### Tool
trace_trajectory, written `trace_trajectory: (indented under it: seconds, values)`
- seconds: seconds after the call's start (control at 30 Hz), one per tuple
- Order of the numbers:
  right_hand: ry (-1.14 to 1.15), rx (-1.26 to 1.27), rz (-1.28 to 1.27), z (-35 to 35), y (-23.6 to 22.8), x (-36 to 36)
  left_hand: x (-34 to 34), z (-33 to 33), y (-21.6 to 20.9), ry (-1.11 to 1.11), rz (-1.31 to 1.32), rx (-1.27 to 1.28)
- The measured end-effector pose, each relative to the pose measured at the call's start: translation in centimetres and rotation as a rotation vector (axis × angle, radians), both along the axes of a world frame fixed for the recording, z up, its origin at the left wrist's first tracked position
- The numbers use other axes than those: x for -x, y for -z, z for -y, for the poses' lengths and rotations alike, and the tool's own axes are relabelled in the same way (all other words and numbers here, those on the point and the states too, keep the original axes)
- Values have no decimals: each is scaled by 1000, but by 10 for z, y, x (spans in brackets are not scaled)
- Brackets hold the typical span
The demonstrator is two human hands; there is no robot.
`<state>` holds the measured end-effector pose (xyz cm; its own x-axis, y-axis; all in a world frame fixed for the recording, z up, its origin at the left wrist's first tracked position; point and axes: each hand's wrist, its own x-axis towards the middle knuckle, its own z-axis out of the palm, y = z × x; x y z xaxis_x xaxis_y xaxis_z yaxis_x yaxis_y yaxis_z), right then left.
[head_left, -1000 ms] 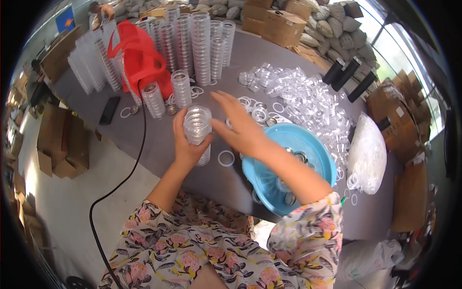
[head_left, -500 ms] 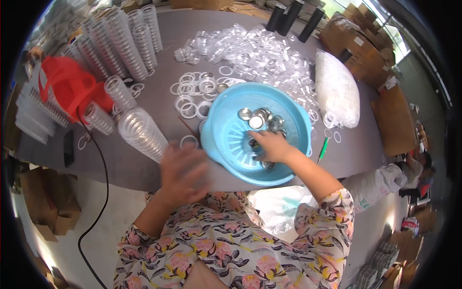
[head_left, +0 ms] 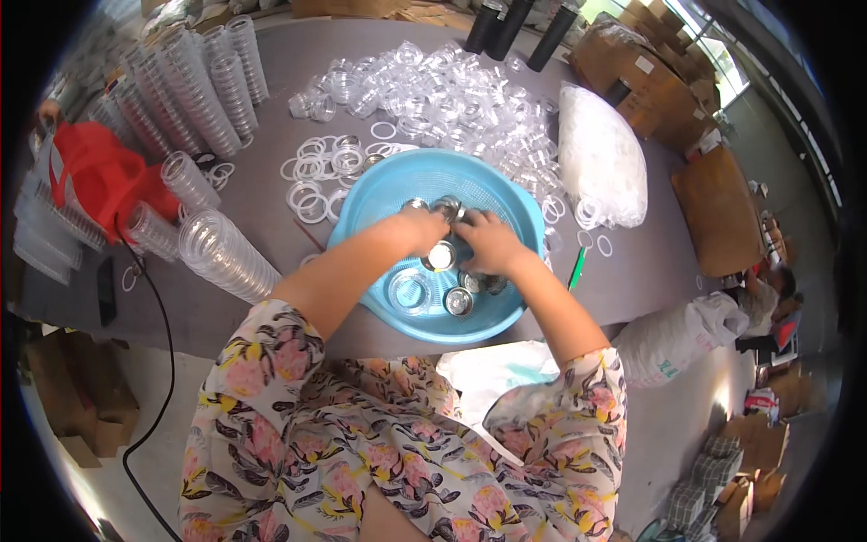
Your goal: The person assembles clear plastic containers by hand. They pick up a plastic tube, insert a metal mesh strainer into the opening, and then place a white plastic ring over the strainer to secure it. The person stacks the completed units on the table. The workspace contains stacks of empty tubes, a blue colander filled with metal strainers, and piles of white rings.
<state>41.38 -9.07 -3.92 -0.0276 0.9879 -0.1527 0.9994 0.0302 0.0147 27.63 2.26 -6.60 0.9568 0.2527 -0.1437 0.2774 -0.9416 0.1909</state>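
Observation:
Both hands are inside a blue plastic colander basin. My left hand reaches across to its middle, among shiny silver round tins; its fingers are partly hidden and blurred. Close beside it on the right, my right hand bends over the tins with its fingers apart, fingertips touching them. Whether either hand lifts one is hidden. Near the basin's front lie a clear round plastic cup and a silver tin. Another tin with a bright centre sits just below the hands.
Clear plastic cups are heaped behind the basin. White rings lie left of it. Stacked clear cups and a red bag stand farther left. On the right are a white filled bag and a green-handled tool.
My left hand has moved from the table's front edge into the basin, beside my right hand. My right hand has shifted up toward the tins, and the clear cup now shows uncovered. The view has shifted.

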Motion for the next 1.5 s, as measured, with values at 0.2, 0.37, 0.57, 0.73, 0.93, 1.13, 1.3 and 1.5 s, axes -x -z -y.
trace_trajectory:
  seconds: [0.2, 0.37, 0.57, 0.73, 0.93, 1.13, 1.3, 1.5]
  values:
    - [-13, -22, -110, 9, -5, 11, 6, 11, -14, 74, -21, -335]
    - [-73, -116, -342, 5, -8, 27, 68, 25, -46, -159, 560, 66]
    - [-181, 284, -483, 2, 8, 26, 184, 65, -94, -337, 1118, 177]
    - [-237, 236, -324, -3, -3, 36, 275, 48, -119, -536, 969, -534]
    - [-171, 216, -366, 1, -19, 50, 305, 37, -121, -503, 637, -447]
    - [-345, 163, -362, 4, -7, 37, 306, 29, -129, -439, 456, -330]
    - [-311, 240, -198, 5, -12, 46, 301, 23, -118, -447, 563, -320]
    - [-217, 56, -35, 14, -25, 57, 304, 31, -94, -545, 879, -209]
